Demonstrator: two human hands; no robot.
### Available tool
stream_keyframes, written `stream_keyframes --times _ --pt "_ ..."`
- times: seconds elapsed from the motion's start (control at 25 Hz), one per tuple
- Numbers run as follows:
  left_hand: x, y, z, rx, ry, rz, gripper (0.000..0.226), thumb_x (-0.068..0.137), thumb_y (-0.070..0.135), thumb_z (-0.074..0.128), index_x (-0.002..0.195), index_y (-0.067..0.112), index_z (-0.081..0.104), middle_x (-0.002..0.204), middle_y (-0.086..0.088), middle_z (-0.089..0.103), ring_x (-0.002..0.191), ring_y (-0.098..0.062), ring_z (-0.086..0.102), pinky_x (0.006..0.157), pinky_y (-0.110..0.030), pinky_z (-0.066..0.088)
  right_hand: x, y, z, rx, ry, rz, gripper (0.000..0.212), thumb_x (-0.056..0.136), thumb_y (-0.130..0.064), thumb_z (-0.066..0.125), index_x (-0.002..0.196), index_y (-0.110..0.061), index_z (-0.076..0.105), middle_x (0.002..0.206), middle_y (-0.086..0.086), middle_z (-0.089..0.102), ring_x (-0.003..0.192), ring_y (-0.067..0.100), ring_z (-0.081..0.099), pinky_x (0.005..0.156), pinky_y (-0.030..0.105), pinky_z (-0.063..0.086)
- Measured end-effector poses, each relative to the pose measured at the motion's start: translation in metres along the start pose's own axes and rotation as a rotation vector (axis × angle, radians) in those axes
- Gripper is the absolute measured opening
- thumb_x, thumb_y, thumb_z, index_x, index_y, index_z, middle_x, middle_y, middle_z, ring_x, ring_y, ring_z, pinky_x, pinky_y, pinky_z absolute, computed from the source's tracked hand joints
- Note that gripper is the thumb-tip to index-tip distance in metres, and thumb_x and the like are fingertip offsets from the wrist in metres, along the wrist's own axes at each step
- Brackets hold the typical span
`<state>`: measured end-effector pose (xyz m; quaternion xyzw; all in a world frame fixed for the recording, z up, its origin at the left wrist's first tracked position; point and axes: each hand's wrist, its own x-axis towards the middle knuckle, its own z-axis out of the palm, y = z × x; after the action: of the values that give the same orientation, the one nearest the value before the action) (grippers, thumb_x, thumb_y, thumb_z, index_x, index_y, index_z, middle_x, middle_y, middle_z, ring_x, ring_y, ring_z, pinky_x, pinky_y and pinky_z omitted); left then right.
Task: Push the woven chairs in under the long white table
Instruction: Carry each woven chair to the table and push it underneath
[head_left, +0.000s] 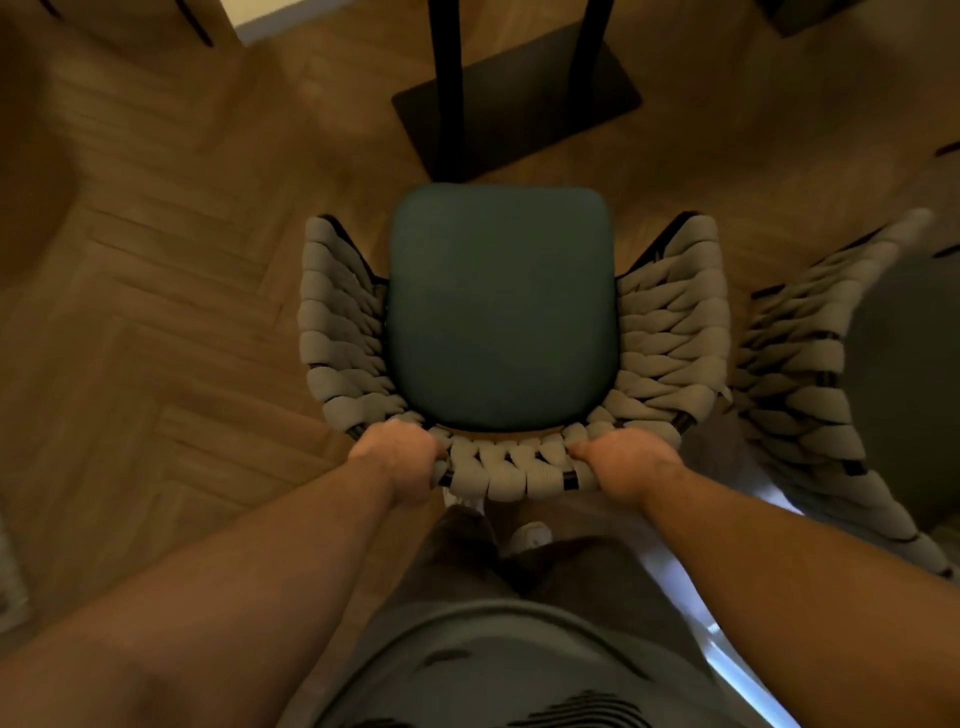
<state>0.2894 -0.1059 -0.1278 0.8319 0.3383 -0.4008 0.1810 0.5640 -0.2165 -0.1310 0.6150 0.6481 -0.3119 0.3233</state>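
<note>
Grey rope, thick and puffy, is wound all round the back and sides of the woven chair (670, 332). The person stands right behind the chair and holds its back rail with both hands. The left hand (400, 460) is curled tight over the rail at the chair's back left corner. Its fingers are tucked down over the rope, so mostly knuckles show. The right hand (623, 462) grips the same rail near the back right corner, with the thumb lying along the top and the fingers wrapped under. Both arms reach out nearly straight.

The chair stands upright on the wood floor (156, 312), which is laid in a zigzag pattern. Its seat pad (498, 306) is dark blue-green with round corners. Bits of black frame peek out between the rope loops.

Just past the chair's front is a flat black foot plate (519, 98) with two black posts (444, 78) going up from it. Seen from above, the seat's front edge covers the plate's near edge.

Just beside the chair, on its right, stands a second woven chair (800, 374) made of the same grey rope. It looks blurry. Under the chair's back rail, a white shoe (530, 538) shows.
</note>
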Motion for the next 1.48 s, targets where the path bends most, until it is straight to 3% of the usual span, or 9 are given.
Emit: stream_keyframes --times 0.16,0.28,0.52,0.72,0.84,1.0,1.08,1.24,1.48 --pt "0.016 0.028 -0.022 -0.056 -0.055 -0.030 0.037 0.091 0.028 0.065 0.127 0.034 0.065 0.104 0.002 0.066 0.090 -0.019 0.061 0.080 -0.036 0.054 0.015 0.046 -0.008 -0.045 -0.061 -0.030 0.065 0.089 -0.026 0.077 0.146 -0.039 0.047 0.135 0.005 0.059 0.122 0.030 0.061 0.102 0.049 0.054" --pt "0.035 0.051 -0.041 -0.135 -0.094 -0.085 0.033 0.090 0.027 0.067 0.123 0.033 0.066 0.104 0.001 0.065 0.091 -0.019 0.060 0.083 -0.037 0.055 0.030 0.087 -0.025 -0.130 -0.083 -0.097 0.069 0.093 -0.025 0.072 0.154 -0.036 0.041 0.141 0.008 0.056 0.125 0.032 0.058 0.102 0.048 0.053" --pt "0.067 0.093 -0.083 -0.310 -0.131 -0.181 0.041 0.090 0.035 0.070 0.131 0.039 0.062 0.106 0.002 0.064 0.094 -0.020 0.061 0.085 -0.038 0.055 0.057 0.166 -0.068 -0.320 0.055 -0.230 0.044 0.101 -0.021 0.056 0.143 -0.031 0.051 0.131 0.006 0.064 0.118 0.029 0.060 0.095 0.043 0.049" --pt "0.086 0.100 -0.113 -0.364 -0.071 -0.172 0.046 0.095 0.034 0.063 0.139 0.042 0.055 0.119 0.001 0.066 0.107 -0.022 0.064 0.093 -0.041 0.055 0.086 0.202 -0.106 -0.369 0.091 -0.222 0.041 0.102 -0.021 0.053 0.142 -0.028 0.054 0.136 0.006 0.062 0.124 0.028 0.058 0.099 0.040 0.047" --pt "0.091 0.086 -0.120 -0.333 -0.021 -0.153 0.038 0.096 0.037 0.059 0.134 0.038 0.059 0.120 0.004 0.069 0.109 -0.021 0.064 0.098 -0.041 0.051 0.095 0.216 -0.109 -0.383 0.066 -0.190 0.035 0.104 -0.023 0.054 0.138 -0.028 0.058 0.133 0.004 0.063 0.121 0.026 0.060 0.099 0.041 0.047" --pt "0.104 0.066 -0.127 -0.200 0.011 -0.160 0.029 0.101 0.031 0.053 0.127 0.037 0.063 0.120 0.005 0.069 0.116 -0.021 0.062 0.119 -0.049 0.029 0.104 0.215 -0.113 -0.331 0.051 -0.137 0.037 0.104 -0.022 0.054 0.140 -0.031 0.058 0.131 0.001 0.066 0.119 0.025 0.061 0.101 0.042 0.049" --pt "0.113 0.050 -0.133 -0.139 0.037 -0.185 0.030 0.102 0.025 0.050 0.125 0.037 0.065 0.119 0.003 0.070 0.114 -0.022 0.063 0.115 -0.047 0.036 0.109 0.211 -0.118 -0.300 0.094 -0.143 0.039 0.104 -0.023 0.054 0.141 -0.033 0.057 0.133 0.000 0.065 0.120 0.025 0.060 0.103 0.042 0.047" --pt "0.124 0.026 -0.144 -0.142 0.033 -0.240 0.029 0.103 0.025 0.050 0.124 0.036 0.068 0.115 0.002 0.070 0.104 -0.021 0.066 0.087 -0.037 0.052 0.123 0.209 -0.135 -0.291 0.123 -0.169 0.041 0.103 -0.022 0.053 0.141 -0.035 0.056 0.134 -0.001 0.065 0.122 0.026 0.057 0.104 0.043 0.044" --pt "0.137 0.034 -0.160 -0.248 -0.010 -0.296 0.027 0.104 0.025 0.053 0.126 0.034 0.066 0.108 0.003 0.067 0.096 -0.018 0.064 0.083 -0.035 0.053 0.144 0.225 -0.166 -0.357 0.157 -0.226 0.033 0.103 -0.018 0.051 0.132 -0.031 0.061 0.127 -0.002 0.068 0.115 0.024 0.062 0.099 0.041 0.047"
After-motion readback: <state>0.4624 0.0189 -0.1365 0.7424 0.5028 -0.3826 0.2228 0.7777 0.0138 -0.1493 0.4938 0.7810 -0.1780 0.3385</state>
